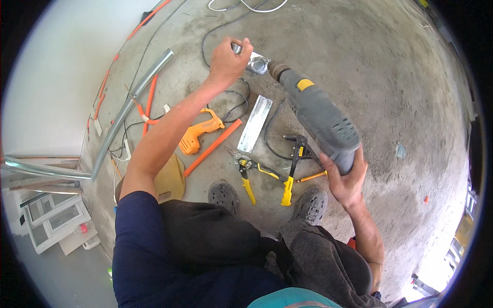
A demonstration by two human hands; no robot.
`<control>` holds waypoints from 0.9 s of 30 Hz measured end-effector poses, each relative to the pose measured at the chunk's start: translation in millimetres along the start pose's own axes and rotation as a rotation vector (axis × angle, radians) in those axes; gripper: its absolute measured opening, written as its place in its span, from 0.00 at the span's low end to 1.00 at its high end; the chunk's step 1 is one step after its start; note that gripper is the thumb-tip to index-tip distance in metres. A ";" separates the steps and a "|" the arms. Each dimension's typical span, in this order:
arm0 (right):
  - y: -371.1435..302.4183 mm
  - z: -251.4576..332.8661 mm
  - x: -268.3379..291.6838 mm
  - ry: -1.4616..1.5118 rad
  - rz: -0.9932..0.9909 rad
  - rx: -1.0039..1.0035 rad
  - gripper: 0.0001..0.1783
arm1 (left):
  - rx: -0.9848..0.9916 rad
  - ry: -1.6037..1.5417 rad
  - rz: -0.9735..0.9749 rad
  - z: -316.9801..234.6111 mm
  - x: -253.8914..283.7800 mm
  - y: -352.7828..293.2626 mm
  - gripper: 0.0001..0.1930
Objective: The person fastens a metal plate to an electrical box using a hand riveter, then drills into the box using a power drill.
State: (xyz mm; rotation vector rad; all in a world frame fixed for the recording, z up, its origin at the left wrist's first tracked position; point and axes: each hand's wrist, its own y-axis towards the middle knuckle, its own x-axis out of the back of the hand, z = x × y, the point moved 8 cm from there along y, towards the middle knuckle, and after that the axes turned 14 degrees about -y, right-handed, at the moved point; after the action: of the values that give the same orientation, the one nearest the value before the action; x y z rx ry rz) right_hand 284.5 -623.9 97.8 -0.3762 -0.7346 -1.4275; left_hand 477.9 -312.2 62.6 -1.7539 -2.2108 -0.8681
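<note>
My left hand (228,60) is closed around one end of a short, shiny metal piece (258,64) and holds it above the floor. A round hole or ring shows near its other end. My right hand (349,179) grips the rear of a large grey power drill (321,115) with a yellow patch. The drill's chuck (278,70) points at the metal piece, right beside the round spot. Whether a bit touches the metal, I cannot tell. On the floor below lie a flat silver metal strip (255,124), yellow-handled snips (247,174) and a riveter (294,172).
Nearer my left arm lie an orange heat gun or similar tool (200,132), an orange tube (213,148) and a tan cap (172,177). A long bent metal channel (132,105) runs by the wall. A pencil (311,176) and loose black cables (241,102) lie around.
</note>
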 end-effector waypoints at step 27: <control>4.8 21.9 -7.8 -0.061 0.153 0.101 0.42 | -0.245 0.336 0.135 -18.8 -21.0 -9.2 0.21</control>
State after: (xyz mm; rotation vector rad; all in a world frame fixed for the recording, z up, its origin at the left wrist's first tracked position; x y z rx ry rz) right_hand 284.3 -603.2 109.6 -0.3902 -0.8066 -1.2344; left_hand 471.4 -341.1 64.6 -1.6819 -1.8153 -1.3351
